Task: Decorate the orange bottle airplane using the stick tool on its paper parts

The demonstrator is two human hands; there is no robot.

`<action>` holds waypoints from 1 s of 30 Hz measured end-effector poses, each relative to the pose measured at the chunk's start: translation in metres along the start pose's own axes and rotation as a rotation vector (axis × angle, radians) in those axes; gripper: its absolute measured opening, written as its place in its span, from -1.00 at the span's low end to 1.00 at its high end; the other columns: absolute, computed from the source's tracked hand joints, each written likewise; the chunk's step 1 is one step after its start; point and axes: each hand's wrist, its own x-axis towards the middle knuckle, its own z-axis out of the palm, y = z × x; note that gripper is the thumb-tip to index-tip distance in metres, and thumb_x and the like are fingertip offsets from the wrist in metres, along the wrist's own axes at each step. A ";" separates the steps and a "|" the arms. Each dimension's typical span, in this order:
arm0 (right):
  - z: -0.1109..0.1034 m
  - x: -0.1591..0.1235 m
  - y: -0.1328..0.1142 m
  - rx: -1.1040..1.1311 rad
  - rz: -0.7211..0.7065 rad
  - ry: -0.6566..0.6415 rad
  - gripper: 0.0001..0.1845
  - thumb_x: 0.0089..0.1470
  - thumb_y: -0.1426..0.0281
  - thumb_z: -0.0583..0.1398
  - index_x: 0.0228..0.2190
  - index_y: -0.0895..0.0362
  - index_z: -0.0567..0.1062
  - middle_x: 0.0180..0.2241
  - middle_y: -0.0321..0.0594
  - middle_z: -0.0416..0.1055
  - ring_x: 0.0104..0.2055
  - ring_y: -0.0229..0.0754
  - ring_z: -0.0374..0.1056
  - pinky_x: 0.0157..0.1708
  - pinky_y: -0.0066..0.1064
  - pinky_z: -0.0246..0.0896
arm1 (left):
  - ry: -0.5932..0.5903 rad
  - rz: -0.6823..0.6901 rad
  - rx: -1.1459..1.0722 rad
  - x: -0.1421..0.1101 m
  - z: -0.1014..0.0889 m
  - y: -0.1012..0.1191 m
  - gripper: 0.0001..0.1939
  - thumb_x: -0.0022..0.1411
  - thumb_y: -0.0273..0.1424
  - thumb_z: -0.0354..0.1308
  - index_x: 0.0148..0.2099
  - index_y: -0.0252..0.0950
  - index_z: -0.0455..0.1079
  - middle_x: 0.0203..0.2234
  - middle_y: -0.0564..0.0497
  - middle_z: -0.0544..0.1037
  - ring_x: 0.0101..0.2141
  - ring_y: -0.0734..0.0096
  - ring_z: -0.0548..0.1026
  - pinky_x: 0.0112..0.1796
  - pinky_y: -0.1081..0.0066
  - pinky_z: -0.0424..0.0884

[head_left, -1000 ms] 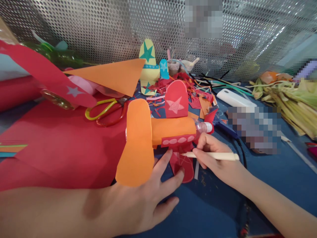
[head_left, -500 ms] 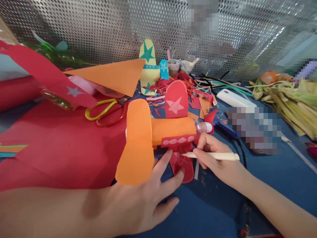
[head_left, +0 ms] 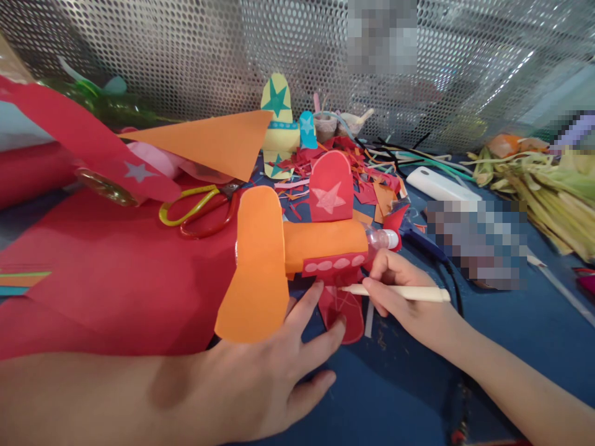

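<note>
Marker [head_left: 427,293], pinched in my right hand [head_left: 411,306], points leftward at the lower red wing [head_left: 349,310], lying lengthwise toward me between both hands; my left hand [head_left: 272,378], spread, touches it, grasping nothing.

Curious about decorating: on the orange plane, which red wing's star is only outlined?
The near red wing, under the pen: its star is thin lines; the far red wing has a filled one.

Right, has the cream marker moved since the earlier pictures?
No, not visibly: judged against the pale strip on the blue table, the cream marker in the right hand sits in the same place as before.
</note>
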 end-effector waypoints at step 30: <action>0.000 0.000 -0.003 0.027 0.016 -0.015 -0.77 0.14 0.35 0.11 -0.51 0.06 0.17 -0.68 -0.48 0.16 -0.65 -0.37 0.06 -0.63 -0.51 -0.03 | -0.020 -0.014 -0.009 -0.009 0.005 -0.002 -0.53 0.30 -0.19 -0.03 0.24 0.02 0.18 0.20 -0.17 0.23 -0.16 0.07 0.51 -0.27 0.06 0.54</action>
